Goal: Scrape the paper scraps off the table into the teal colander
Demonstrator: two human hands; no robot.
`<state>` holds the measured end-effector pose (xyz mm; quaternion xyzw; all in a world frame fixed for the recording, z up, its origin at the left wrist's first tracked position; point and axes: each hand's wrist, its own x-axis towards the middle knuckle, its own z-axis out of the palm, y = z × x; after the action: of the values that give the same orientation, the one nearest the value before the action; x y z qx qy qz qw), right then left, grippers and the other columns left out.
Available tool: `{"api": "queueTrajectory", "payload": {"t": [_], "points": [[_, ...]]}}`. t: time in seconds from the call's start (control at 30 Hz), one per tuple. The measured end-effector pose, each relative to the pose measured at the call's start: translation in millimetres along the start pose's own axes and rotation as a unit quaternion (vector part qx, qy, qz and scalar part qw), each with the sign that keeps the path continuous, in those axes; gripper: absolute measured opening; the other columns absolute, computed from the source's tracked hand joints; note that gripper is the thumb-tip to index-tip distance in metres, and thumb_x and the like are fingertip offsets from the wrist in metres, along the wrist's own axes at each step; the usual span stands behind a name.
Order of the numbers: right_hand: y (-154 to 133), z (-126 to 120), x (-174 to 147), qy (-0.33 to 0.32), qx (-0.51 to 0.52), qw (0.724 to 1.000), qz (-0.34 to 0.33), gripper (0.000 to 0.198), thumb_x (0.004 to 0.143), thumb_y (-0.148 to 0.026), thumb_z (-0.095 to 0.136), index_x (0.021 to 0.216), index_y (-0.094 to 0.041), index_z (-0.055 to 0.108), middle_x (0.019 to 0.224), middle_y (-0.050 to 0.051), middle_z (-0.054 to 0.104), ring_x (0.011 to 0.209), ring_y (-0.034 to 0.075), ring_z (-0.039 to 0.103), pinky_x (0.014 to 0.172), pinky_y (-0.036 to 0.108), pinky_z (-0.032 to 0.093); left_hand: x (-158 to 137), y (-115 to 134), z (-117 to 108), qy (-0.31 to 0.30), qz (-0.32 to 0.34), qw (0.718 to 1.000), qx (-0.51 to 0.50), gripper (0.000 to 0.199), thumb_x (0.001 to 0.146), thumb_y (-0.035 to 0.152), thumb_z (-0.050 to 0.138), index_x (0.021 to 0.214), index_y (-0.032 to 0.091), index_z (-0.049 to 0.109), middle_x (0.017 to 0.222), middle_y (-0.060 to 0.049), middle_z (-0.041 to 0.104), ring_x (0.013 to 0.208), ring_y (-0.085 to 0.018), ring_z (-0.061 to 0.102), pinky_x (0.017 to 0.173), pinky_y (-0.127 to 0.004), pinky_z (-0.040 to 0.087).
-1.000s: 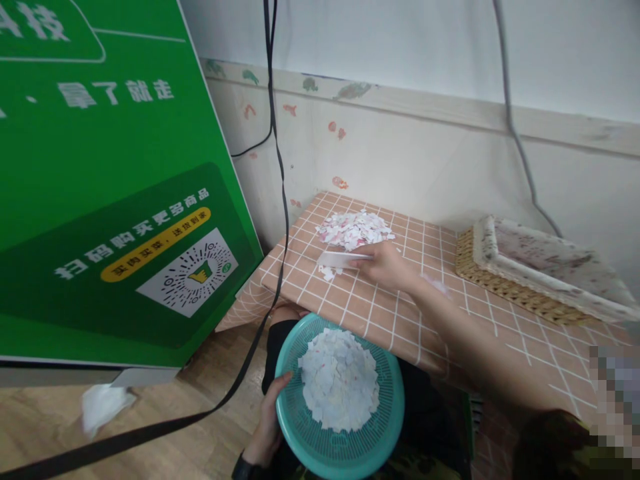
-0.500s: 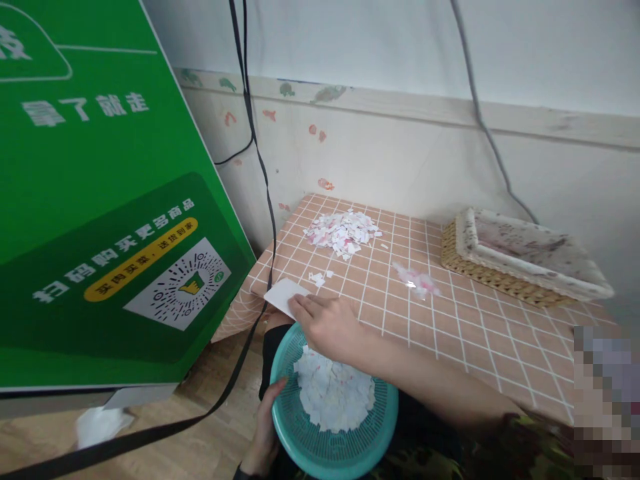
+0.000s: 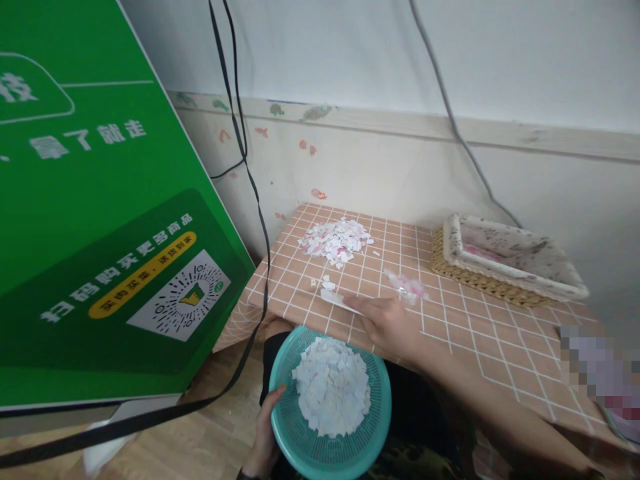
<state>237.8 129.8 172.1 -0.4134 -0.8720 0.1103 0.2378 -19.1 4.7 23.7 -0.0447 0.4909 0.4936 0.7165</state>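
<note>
My left hand [image 3: 267, 427] grips the rim of a round green plastic basket [image 3: 379, 427] on my lap, thumb over its left edge. Inside the basket lies a heap of small white paper scraps [image 3: 333, 387]. Over the table's near edge, my right hand [image 3: 387, 323] holds a white card [image 3: 336, 300] nearly flat against the checked cloth. A few loose scraps [image 3: 326, 280] lie right beside the card's far edge. Farther back on the table is a larger pile of white and pinkish paper pieces [image 3: 337, 240].
A crumpled clear and pink plastic wrapper [image 3: 407, 287] lies right of the card. At the back right stands a cloth-lined wicker basket [image 3: 500, 287]. A tall green panel [image 3: 100, 200] fills the left side, with a black strap [image 3: 263, 267] hanging in front. The checked tablecloth [image 3: 475, 333] covers the table.
My right hand has moved the card rightward from beyond the table's left front edge onto the cloth near the loose scraps. My left hand keeps its grip on the green basket.
</note>
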Motion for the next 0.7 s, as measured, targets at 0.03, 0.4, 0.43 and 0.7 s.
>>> {"api": "queueTrajectory", "payload": {"t": [0.03, 0.4, 0.43, 0.7], "points": [[3.9, -3.7, 0.6, 0.020, 0.010, 0.999, 0.025, 0.041, 0.085, -0.012, 0.042, 0.122, -0.021, 0.056, 0.111, 0.006, 0.066, 0.091, 0.018, 0.065, 0.078, 0.031, 0.051, -0.6, 0.2, 1.5, -0.001, 0.004, 1.000, 0.000, 0.028, 0.068, 0.029, 0.066, 0.087, 0.009, 0.072, 0.087, -0.012, 0.074, 0.089, -0.031, 0.067, 0.084, -0.043, 0.049], [17.8, -18.9, 39.9, -0.015, -0.004, 0.997, 0.071, 0.038, 0.082, -0.014, 0.049, 0.115, -0.026, 0.063, 0.090, 0.004, 0.072, 0.076, 0.018, 0.066, 0.068, 0.028, 0.048, -23.7, 19.0, 22.3, 0.029, 0.053, 0.998, -0.014, 0.027, 0.067, 0.029, 0.066, 0.086, 0.011, 0.070, 0.080, -0.009, 0.074, 0.081, -0.030, 0.068, 0.077, -0.043, 0.051], [18.6, -20.4, 38.8, -0.022, 0.003, 0.998, 0.067, 0.037, 0.082, -0.014, 0.049, 0.114, -0.025, 0.063, 0.088, 0.005, 0.072, 0.075, 0.018, 0.067, 0.067, 0.027, 0.048, -25.4, 22.0, 22.8, 0.033, 0.055, 0.998, -0.018, 0.025, 0.066, 0.028, 0.067, 0.085, 0.011, 0.070, 0.078, -0.008, 0.074, 0.079, -0.029, 0.068, 0.077, -0.042, 0.051], [9.2, -12.3, 18.7, -0.020, 0.055, 0.998, 0.035, 0.045, 0.079, -0.007, 0.047, 0.117, -0.025, 0.061, 0.108, 0.005, 0.067, 0.092, 0.020, 0.065, 0.079, 0.033, 0.052, -37.0, 45.3, 36.4, 0.049, 0.065, 0.997, 0.000, 0.023, 0.064, 0.026, 0.068, 0.082, 0.011, 0.070, 0.076, -0.007, 0.074, 0.074, -0.023, 0.068, 0.077, -0.035, 0.050]]}}
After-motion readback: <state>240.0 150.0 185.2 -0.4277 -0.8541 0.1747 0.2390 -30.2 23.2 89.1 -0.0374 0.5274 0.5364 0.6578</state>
